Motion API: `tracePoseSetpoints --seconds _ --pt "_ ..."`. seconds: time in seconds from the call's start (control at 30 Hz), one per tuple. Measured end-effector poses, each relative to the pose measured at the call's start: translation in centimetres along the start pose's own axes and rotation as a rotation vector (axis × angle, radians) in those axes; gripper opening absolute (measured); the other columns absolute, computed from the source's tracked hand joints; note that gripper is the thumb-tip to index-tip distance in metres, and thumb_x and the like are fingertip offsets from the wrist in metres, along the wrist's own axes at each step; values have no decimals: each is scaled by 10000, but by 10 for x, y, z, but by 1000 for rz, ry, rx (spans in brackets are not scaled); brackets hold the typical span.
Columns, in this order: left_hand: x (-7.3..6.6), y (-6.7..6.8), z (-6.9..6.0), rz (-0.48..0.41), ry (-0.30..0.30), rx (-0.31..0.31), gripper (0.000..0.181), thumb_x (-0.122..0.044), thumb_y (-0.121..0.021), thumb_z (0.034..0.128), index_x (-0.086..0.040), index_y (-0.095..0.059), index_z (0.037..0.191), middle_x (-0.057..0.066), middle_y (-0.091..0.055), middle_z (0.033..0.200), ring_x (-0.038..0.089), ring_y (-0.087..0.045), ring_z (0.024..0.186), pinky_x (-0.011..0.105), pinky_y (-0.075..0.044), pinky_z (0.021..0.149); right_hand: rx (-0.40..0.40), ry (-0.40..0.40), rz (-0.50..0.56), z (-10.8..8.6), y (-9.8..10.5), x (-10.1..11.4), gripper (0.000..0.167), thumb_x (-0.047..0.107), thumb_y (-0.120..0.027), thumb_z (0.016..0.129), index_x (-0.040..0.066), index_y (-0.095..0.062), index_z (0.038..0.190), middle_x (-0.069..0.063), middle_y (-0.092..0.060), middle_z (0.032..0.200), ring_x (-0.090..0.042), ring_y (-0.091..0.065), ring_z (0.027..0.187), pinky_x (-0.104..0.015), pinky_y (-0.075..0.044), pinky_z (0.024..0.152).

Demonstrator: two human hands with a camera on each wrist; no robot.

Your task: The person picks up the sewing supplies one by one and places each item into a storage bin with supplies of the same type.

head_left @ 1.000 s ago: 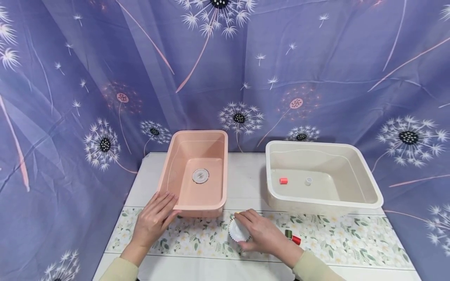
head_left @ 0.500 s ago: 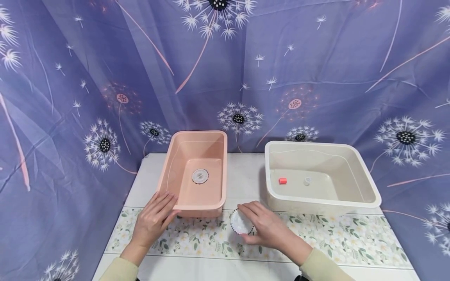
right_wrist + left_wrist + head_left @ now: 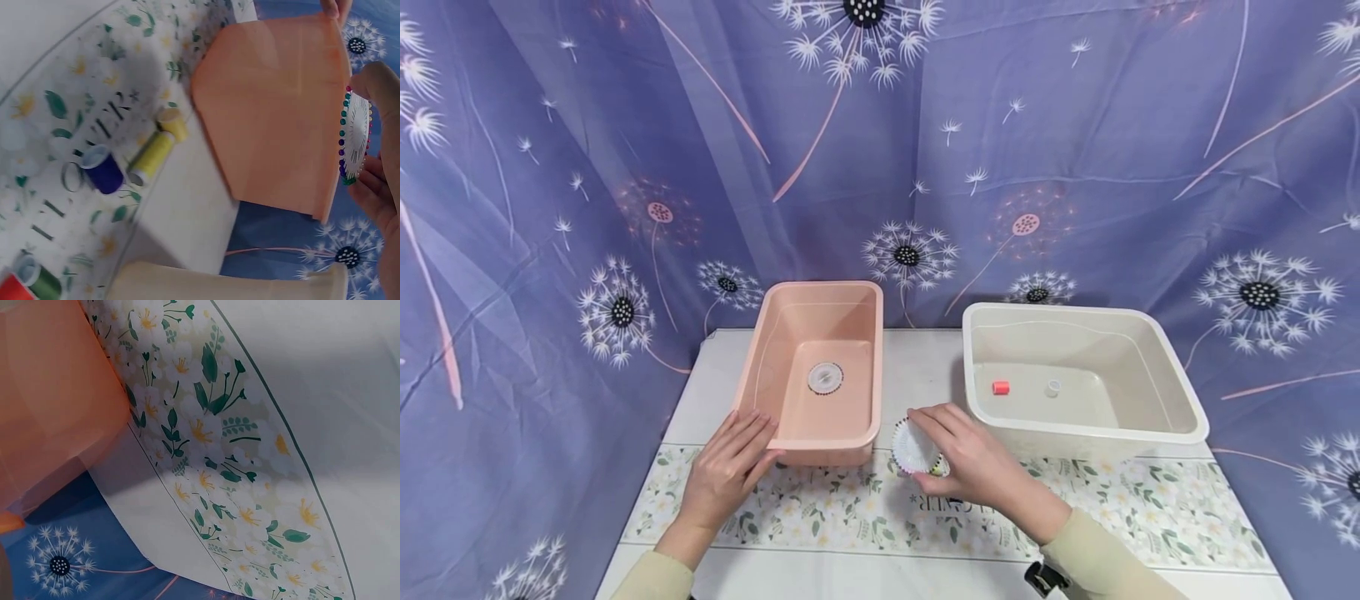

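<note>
My right hand (image 3: 977, 462) holds a round wheel of pins (image 3: 914, 447) with coloured ball heads, pinched at its edges between thumb and fingers. It is raised above the table just right of the pink basin (image 3: 877, 367). In the right wrist view the pin wheel (image 3: 356, 134) appears nearly edge-on. A second pin wheel (image 3: 825, 378) lies flat on the basin's floor. My left hand (image 3: 726, 458) rests with extended fingers on the basin's near left corner. The left wrist view shows the basin's outer wall (image 3: 56, 394), with little of the hand.
A cream basin (image 3: 1075, 429) on the right contains a red spool (image 3: 1001, 387) and a white spool (image 3: 1053, 388). On the floral strip lie blue (image 3: 103, 170), yellow (image 3: 150, 159), green (image 3: 42, 278) and red (image 3: 14, 290) thread spools, mostly hidden in the head view.
My right hand has lifted the pin wheel and carried it slightly away from me, beside the pink basin. The left hand stays at the basin's corner.
</note>
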State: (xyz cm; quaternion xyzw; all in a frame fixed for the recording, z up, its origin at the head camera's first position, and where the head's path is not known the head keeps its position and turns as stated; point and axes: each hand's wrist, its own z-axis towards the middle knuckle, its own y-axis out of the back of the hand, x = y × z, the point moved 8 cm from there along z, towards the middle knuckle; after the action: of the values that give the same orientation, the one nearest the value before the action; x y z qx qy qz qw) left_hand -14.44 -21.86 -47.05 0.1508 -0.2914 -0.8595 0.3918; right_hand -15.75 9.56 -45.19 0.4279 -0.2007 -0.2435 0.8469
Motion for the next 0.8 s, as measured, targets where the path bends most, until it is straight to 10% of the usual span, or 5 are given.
tracePoseSetpoints --seconds 0.8 --pt "-1 0 -1 36 -6 26 618 -514 -465 1126 1 -797 1207 177 -786 1188 388 -768 1068 550 -552 1085 25 61 -21 69 10 -6 862 458 -905 782 -3 -601 1444 -105 -689 1306 -255 -657 1189 -372 -618 1010"
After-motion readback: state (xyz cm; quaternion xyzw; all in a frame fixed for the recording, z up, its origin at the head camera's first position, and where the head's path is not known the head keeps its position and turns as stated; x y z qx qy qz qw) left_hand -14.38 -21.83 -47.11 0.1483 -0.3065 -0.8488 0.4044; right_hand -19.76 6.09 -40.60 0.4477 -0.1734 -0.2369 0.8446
